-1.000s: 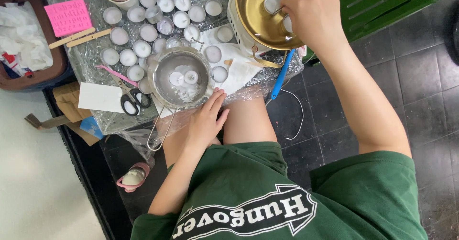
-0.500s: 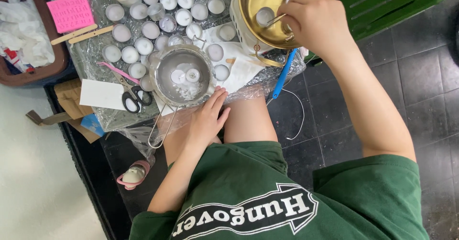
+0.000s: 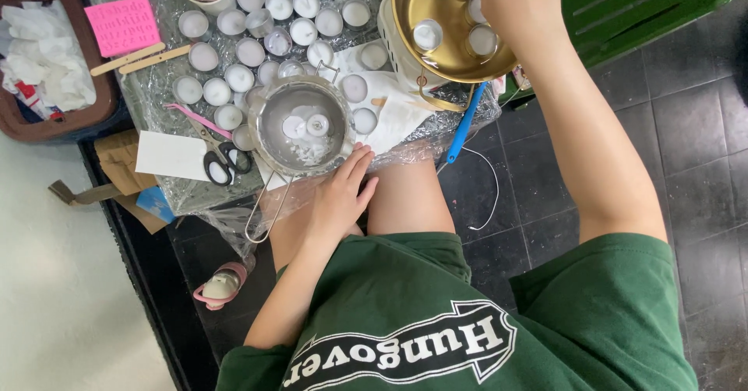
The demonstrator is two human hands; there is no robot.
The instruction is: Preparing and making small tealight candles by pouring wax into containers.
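The right hand [image 3: 514, 5] reaches over the gold pot [image 3: 448, 48] at the top of the view. Its fingers curl inward above the pot's far side, but the top edge of the view cuts off the fingertips, so I cannot tell whether its grip is closed on anything. Several small tea light cups [image 3: 427, 34] with white wax sit inside the pot, on its bottom.

The left hand [image 3: 341, 192] lies flat and open, its grip holding nothing, on the plastic sheet [image 3: 195, 196] at the near edge of the bench [image 3: 148, 95], with its fingertips just beside the rim of the metal strainer [image 3: 302, 126]. The strainer holds white wax pieces, and its wire handle runs down past the bench edge toward the person's knee.

Many more tea lights [image 3: 234, 52] stand in rows on the bench behind and to the left of the strainer. Black-handled scissors [image 3: 222, 161] lie just left of the strainer, touching a white card [image 3: 171, 156]. A pink tool [image 3: 195, 118] lies above the scissors. Two wooden sticks [image 3: 152, 58] sit near a pink sheet [image 3: 122, 23]. A brown tray [image 3: 58, 122] holding crumpled white paper rests at the far left. A blue stick [image 3: 466, 126] hangs off the bench edge below the pot.
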